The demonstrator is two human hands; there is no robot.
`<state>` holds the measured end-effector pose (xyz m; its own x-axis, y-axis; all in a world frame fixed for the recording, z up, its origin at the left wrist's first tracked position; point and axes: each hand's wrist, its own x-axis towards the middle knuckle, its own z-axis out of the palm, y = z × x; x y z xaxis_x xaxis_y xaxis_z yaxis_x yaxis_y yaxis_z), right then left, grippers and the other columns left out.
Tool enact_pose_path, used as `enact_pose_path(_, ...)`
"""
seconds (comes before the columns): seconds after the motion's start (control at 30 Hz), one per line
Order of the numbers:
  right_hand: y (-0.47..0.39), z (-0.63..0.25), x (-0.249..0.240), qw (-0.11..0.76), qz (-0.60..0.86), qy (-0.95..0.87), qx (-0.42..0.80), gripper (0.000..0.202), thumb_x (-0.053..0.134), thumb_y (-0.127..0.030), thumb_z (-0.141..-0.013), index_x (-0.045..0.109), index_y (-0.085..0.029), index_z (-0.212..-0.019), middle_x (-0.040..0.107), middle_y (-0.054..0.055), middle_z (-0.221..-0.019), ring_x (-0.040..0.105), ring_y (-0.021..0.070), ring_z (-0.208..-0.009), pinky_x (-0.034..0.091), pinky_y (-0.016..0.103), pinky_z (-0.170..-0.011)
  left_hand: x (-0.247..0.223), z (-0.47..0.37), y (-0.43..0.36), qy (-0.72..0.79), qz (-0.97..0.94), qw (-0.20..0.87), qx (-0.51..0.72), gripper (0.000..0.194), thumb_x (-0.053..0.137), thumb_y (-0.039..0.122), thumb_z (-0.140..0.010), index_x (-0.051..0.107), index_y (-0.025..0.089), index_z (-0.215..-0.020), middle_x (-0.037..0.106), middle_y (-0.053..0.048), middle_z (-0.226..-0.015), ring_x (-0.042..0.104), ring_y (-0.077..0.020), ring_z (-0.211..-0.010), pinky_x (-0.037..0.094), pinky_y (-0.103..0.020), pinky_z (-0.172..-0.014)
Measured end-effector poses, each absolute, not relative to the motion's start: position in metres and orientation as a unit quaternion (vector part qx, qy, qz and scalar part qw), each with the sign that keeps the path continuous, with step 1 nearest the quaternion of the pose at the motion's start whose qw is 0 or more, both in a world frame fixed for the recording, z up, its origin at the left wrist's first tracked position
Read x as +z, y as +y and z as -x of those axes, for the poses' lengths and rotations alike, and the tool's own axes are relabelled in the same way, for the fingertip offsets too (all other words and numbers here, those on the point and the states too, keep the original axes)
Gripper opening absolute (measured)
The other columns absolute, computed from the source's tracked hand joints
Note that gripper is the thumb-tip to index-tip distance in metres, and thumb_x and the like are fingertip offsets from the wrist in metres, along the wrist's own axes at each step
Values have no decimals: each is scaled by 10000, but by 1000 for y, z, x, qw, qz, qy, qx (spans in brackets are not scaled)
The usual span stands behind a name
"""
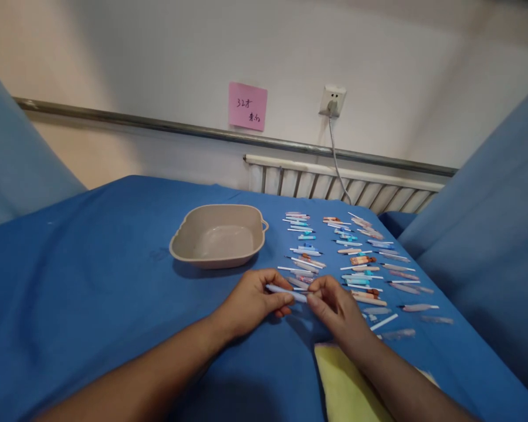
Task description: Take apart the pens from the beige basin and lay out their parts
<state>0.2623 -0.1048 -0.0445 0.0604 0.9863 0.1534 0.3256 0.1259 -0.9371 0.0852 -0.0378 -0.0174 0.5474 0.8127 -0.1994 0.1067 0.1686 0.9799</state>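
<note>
A slim pale lilac pen part (286, 292) is pinched between the thumb and fingers of my left hand (259, 298), over the blue cloth. My right hand (338, 308) has its fingertips closed at the right end of that part, on something thin and dark that I cannot make out clearly. Just beyond and to the right of both hands lie rows of pen parts (363, 259), in white, blue, orange and clear pieces.
A beige basin (220, 234) stands left of the pen parts. A yellow cloth (347, 384) lies under my right forearm. Behind the blue-covered table (114, 281) are a radiator (317, 179), a rail, a pink note (247, 106) and a socket (333, 101). Blue curtains hang at both sides.
</note>
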Motion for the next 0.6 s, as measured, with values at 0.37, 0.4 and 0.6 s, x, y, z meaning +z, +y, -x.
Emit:
enact_pose_path(0.37, -106, -267, -43, 431, 585, -633, 267, 285, 544, -380, -846, 554, -185, -638, 499, -26, -563, 438, 117, -540, 317, 235, -515, -12, -80, -35, 378, -620, 647, 232, 235, 717, 286, -661, 598, 128, -787, 661, -21, -618, 603, -134, -557, 477, -263, -571)
enact_pose_path(0.4, -105, -268, -43, 425, 587, -632, 275, 339, 524, -395, -856, 536, -182, -593, 451, -35, -526, 408, 110, -516, 296, 233, -496, -10, -79, -36, 368, -649, 631, 213, 221, 705, 295, -672, 604, 130, -780, 658, -19, -626, 599, -136, -567, 466, -257, -570)
enact_pose_path(0.6, -104, -267, -39, 430, 574, -560, 414, 367, 405, -503, -893, 608, -198, -874, 405, -51, -526, 375, 115, -459, 295, 227, -434, 3, -74, -47, 326, -852, 384, 144, 175, 525, 289, -821, 653, 213, -914, 682, -29, -845, 600, -189, -784, 408, -269, -702)
